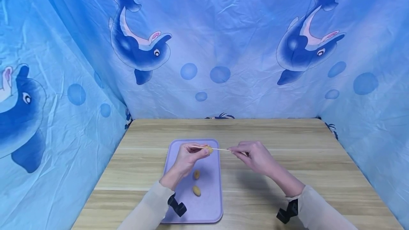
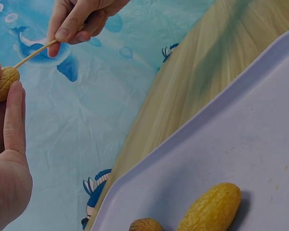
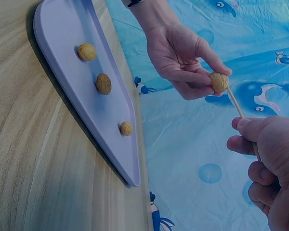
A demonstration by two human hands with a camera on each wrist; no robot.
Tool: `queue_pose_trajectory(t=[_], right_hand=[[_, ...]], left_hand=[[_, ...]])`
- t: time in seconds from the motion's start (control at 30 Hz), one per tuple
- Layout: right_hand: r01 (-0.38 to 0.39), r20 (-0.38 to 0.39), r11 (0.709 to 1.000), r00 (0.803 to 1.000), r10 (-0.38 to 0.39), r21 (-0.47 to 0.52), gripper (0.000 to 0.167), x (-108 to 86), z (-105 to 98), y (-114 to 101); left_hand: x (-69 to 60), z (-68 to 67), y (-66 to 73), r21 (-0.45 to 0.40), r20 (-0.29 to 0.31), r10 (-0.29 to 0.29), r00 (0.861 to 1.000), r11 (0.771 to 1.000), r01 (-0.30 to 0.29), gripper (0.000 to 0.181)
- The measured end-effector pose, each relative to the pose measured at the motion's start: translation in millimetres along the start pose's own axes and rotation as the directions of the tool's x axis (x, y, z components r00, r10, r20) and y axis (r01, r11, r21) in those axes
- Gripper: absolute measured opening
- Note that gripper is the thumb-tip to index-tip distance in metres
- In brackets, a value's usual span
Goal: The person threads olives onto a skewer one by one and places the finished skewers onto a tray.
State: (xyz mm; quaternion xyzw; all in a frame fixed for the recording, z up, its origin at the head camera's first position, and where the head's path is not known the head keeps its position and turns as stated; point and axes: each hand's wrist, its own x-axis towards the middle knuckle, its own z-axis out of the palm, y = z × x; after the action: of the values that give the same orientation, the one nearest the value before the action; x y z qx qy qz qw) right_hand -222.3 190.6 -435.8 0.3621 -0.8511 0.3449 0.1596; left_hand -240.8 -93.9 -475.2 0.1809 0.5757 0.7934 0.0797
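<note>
A round, rough, yellow-brown piece [image 1: 208,149] is pinched by the left hand [image 1: 188,159] above the purple tray's far part. A thin wooden stick [image 1: 221,149] runs from this piece to the right hand [image 1: 255,155], whose thumb and fingers pinch it. In the head view a pale length also shows left of the piece, across the left fingers. The right wrist view has the stick [image 3: 235,102] meeting the lower right side of the piece [image 3: 219,82]; whether it passes inside is hidden. Both hands are raised, apart from each other.
The purple tray [image 1: 209,208] lies on a wood-grain table [image 1: 287,137]. Similar pieces lie on it: one oval [image 1: 196,190], one smaller [image 1: 196,174], and a third [image 3: 126,128] shows in the right wrist view. Blue dolphin-print cloth [image 1: 204,45] hangs behind and beside the table.
</note>
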Motion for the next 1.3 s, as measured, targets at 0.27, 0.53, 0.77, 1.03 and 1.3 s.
queue_pose_trajectory(t=[0.27, 0.53, 0.77, 1.03, 1.3], right_hand=[[-0.006, 0.006, 1.000, 1.000, 0.006, 0.003, 0.019, 0.8, -1.8, -1.1], [-0.013, 0.020, 1.000, 1.000, 0.013, 0.009, 0.018, 1.9, -0.4, -1.3], [-0.021, 0.012, 1.000, 1.000, 0.020, 0.022, 0.019, 2.0, 1.1, -1.9], [-0.010, 0.006, 1.000, 1.000, 0.010, 0.024, 0.019, 2.3, 5.0, -1.6], [0.000, -0.002, 1.000, 1.000, 0.000, 0.020, 0.018, 1.4, 4.3, -3.4]], left_hand=[[0.8, 0.7, 1.9, 0.018, 0.004, 0.001, 1.000, 1.000, -0.001, 0.030], [-0.3, -0.6, 1.0, 0.042, 0.006, 0.003, 1.000, 0.999, -0.004, 0.028], [-0.4, -0.6, -0.2, 0.038, 0.005, 0.008, 1.000, 0.999, -0.008, 0.027], [-2.2, -1.7, -1.8, 0.025, 0.014, 0.020, 1.000, 0.999, -0.020, 0.025], [-2.7, 0.8, -2.8, 0.009, 0.016, 0.010, 1.000, 1.000, -0.010, 0.024]])
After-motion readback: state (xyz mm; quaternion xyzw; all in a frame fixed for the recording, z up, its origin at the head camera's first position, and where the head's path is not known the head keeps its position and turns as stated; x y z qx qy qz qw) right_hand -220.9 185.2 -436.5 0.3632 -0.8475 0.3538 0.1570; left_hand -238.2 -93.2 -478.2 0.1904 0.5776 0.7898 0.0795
